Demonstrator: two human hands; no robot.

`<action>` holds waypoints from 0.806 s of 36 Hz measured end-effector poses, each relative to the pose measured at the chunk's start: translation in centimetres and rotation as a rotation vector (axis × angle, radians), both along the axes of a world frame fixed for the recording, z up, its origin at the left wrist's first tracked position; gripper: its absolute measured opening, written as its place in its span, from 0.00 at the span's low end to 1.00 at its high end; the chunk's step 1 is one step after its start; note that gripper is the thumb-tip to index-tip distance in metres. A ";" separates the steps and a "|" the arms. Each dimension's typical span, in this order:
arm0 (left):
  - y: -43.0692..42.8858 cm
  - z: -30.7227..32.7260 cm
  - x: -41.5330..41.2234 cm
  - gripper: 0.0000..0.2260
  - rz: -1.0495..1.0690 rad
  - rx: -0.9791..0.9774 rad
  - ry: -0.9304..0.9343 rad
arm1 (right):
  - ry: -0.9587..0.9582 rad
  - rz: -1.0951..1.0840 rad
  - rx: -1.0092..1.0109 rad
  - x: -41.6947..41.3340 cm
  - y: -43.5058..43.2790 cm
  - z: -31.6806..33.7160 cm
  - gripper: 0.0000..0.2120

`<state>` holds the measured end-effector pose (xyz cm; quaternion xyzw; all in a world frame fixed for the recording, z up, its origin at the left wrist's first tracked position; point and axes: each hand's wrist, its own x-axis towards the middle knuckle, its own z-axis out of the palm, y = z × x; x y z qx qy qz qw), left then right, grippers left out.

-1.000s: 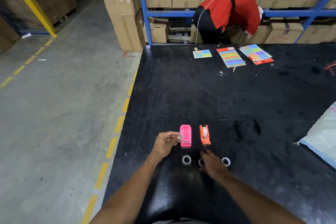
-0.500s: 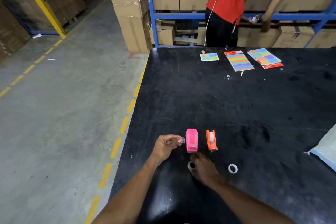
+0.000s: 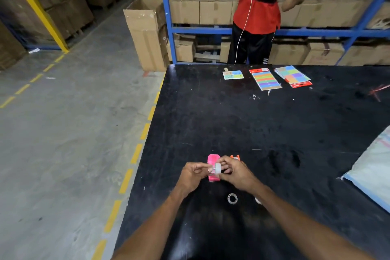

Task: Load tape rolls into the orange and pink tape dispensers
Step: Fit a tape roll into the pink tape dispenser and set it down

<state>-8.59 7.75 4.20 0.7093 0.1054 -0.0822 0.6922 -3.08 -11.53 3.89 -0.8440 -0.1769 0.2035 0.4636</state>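
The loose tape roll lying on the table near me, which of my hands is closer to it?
Right. The right hand is just beyond the loose tape roll, almost directly above it in view. The left hand is farther off to its left. Both are raised at the pink dispenser.

No readable text anywhere. Only part of white lettering on the black trousers [image 3: 251,48] of the person at the shelves, cut off by the table [image 3: 211,112] edge, too partial to read. Print on the colourful cards [image 3: 266,80] too small to make out.
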 end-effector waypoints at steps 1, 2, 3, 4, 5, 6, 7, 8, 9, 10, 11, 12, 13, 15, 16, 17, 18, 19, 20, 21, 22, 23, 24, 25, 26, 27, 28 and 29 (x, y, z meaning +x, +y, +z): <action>0.0 0.1 -0.1 0.09 0.001 -0.006 0.001 | 0.006 0.010 -0.006 -0.1 0.0 0.1 0.17; 0.1 0.1 -0.2 0.09 0.001 -0.011 0.000 | 0.010 0.021 -0.006 -0.2 0.1 0.2 0.16; 0.2 0.2 -0.3 0.09 0.001 -0.009 -0.002 | 0.012 0.027 -0.006 -0.2 0.1 0.2 0.16; 0.2 0.1 -0.4 0.09 0.001 -0.007 -0.003 | 0.015 0.028 -0.002 -0.3 0.3 0.3 0.17; 0.3 0.3 -0.5 0.09 0.001 -0.002 -0.009 | 0.012 0.027 0.004 -0.4 0.4 0.3 0.18; 0.3 0.3 -0.6 0.09 0.000 0.001 -0.014 | 0.011 0.026 0.003 -0.4 0.5 0.4 0.19; 0.4 0.4 -0.7 0.09 0.000 0.008 -0.018 | 0.008 0.029 0.004 -0.5 0.7 0.5 0.19; 0.5 0.4 -0.7 0.09 0.003 0.017 -0.018 | 0.008 0.033 -0.004 -0.6 0.9 0.7 0.18; 0.6 0.3 -0.7 0.09 0.008 0.027 -0.016 | 0.002 0.037 -0.009 -0.6 1.0 0.8 0.17; 0.7 0.4 -0.7 0.08 0.013 0.037 -0.012 | -0.004 0.040 -0.016 -0.6 1.2 1.0 0.16; 0.8 0.4 -0.8 0.08 0.018 0.043 -0.009 | -0.011 0.043 -0.022 -0.6 1.3 1.1 0.16; 0.9 0.4 -0.7 0.08 0.022 0.046 -0.010 | -0.016 0.042 -0.031 -0.7 1.4 1.2 0.16; 1.0 0.4 -0.7 0.08 0.030 0.044 -0.014 | -0.024 0.041 -0.036 -0.7 1.4 1.3 0.16; 1.1 0.5 -0.7 0.08 0.048 0.037 -0.013 | -0.019 0.046 -0.031 -0.7 1.5 1.4 0.17; 1.1 0.5 -0.7 0.08 0.054 0.036 -0.008 | -0.014 0.051 -0.035 -0.6 1.6 1.4 0.17; 1.1 0.6 -0.7 0.08 0.055 0.036 -0.005 | -0.014 0.055 -0.039 -0.6 1.6 1.3 0.18; 1.1 0.6 -0.7 0.08 0.051 0.037 -0.001 | -0.012 0.062 -0.049 -0.6 1.6 1.4 0.19; 1.2 0.6 -0.7 0.08 0.045 0.038 0.002 | -0.012 0.069 -0.054 -0.6 1.6 1.4 0.19; 1.2 0.5 -0.6 0.08 0.041 0.039 0.007 | -0.006 0.072 -0.064 -0.6 1.6 1.4 0.19; 1.3 0.5 -0.6 0.08 0.040 0.036 0.013 | -0.002 0.072 -0.066 -0.6 1.6 1.5 0.19; 1.3 0.4 -0.5 0.08 0.038 0.024 0.018 | 0.002 0.071 -0.073 -0.5 1.6 1.6 0.19; 1.4 0.4 -0.5 0.08 0.033 0.010 0.022 | -0.002 0.072 -0.075 -0.5 1.6 1.5 0.19; 1.3 0.4 -0.4 0.08 0.029 -0.005 0.024 | -0.003 0.075 -0.083 -0.5 1.6 1.6 0.19; 1.3 0.5 -0.4 0.08 0.028 -0.017 0.028 | -0.005 0.077 -0.086 -0.4 1.6 1.6 0.19; 1.2 0.6 -0.3 0.08 0.033 -0.030 0.033 | -0.007 0.078 -0.089 -0.4 1.6 1.6 0.19; 1.2 0.6 -0.3 0.08 0.040 -0.038 0.039 | -0.008 0.077 -0.088 -0.3 1.6 1.5 0.19; 1.2 0.6 -0.2 0.08 0.043 -0.044 0.044 | -0.006 0.076 -0.090 -0.2 1.6 1.5 0.19; 1.2 0.7 -0.2 0.08 0.040 -0.044 0.045 | -0.010 0.076 -0.089 -0.2 1.6 1.5 0.19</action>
